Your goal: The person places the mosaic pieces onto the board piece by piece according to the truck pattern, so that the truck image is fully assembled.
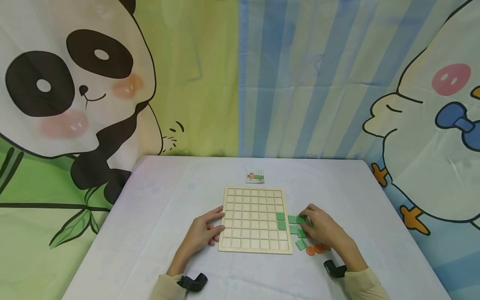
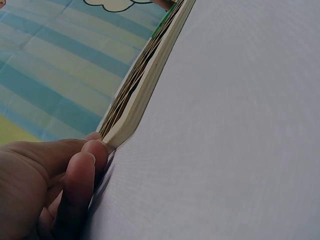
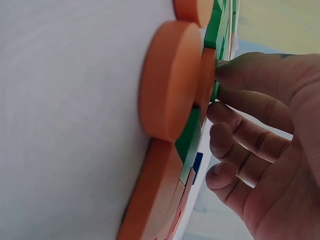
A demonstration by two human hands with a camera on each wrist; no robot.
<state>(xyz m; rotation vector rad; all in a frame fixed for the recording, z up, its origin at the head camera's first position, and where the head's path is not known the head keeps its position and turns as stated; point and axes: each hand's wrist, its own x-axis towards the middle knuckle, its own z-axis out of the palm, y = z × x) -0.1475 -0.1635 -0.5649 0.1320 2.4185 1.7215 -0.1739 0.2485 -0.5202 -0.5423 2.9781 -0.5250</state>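
A pale wooden grid board (image 1: 255, 251) lies on the white table with two green square tiles (image 1: 281, 221) in cells at its right side. My left hand (image 1: 200, 231) rests its fingertips against the board's left edge; the left wrist view shows the fingers (image 2: 80, 172) right at one corner. Beside the board's right edge, my right hand (image 1: 322, 225) has thumb and index finger at opposite sides of a green square tile (image 1: 300, 219). More loose green tiles (image 1: 301, 244) lie around it. Orange round pieces (image 3: 167, 82) sit under and in front of the right hand.
A small pattern card (image 1: 255, 175) lies behind the board. Other orange, green and blue pieces (image 3: 198, 167) appear beyond the discs in the right wrist view. Printed panda and bird curtains (image 1: 300, 75) hang behind the table (image 1: 180, 179). Each wrist wears a black camera (image 1: 193, 282).
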